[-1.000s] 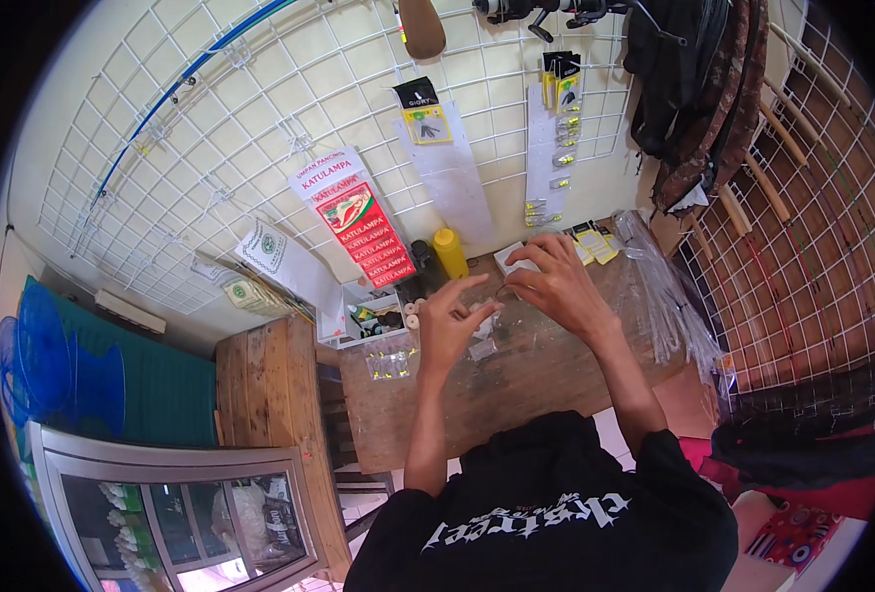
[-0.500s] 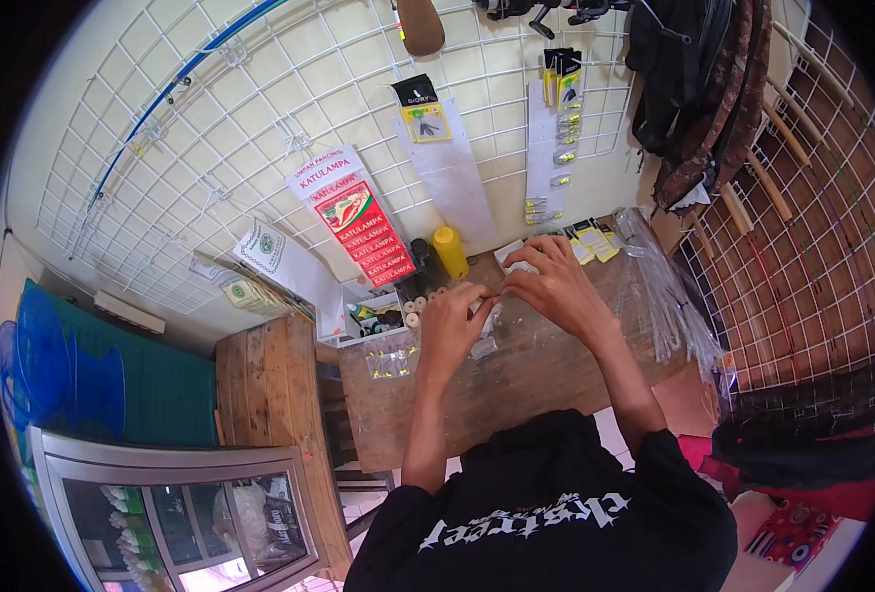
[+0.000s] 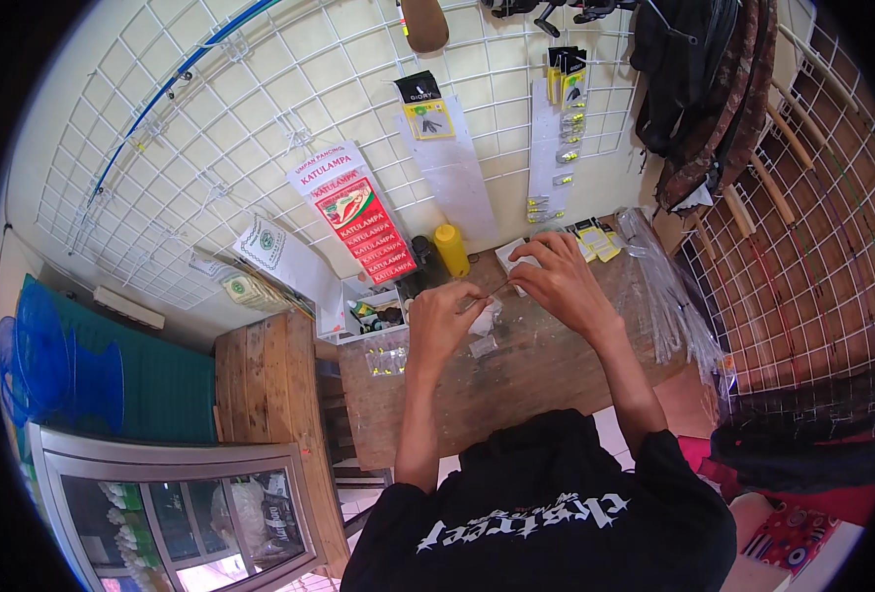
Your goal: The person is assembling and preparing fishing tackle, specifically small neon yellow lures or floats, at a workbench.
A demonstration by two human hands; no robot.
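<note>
Above the wooden table (image 3: 556, 380), both hands are pinched, with a thin dark strand (image 3: 497, 290) stretched between their fingertips. My left hand (image 3: 441, 321) grips its left end. My right hand (image 3: 564, 286) holds the other end a little higher, its index finger arched. The strand is too fine for me to tell its kind. Below and between the hands lie a crumpled whitish piece (image 3: 490, 315) and a small clear packet (image 3: 483, 345). A white box (image 3: 522, 259) is partly hidden behind my right hand.
A yellow bottle (image 3: 451, 251) stands by the wall grid. To the left are a white tray (image 3: 348, 333) of small bottles and small clear packets (image 3: 388, 361). Yellow packets (image 3: 597, 239) and long clear plastic sleeves (image 3: 656, 301) lie at the right. Red sachets (image 3: 368, 232) hang ahead.
My hands have drawn slightly apart, the left moving leftward. The dark strand now shows in the gap between them.
</note>
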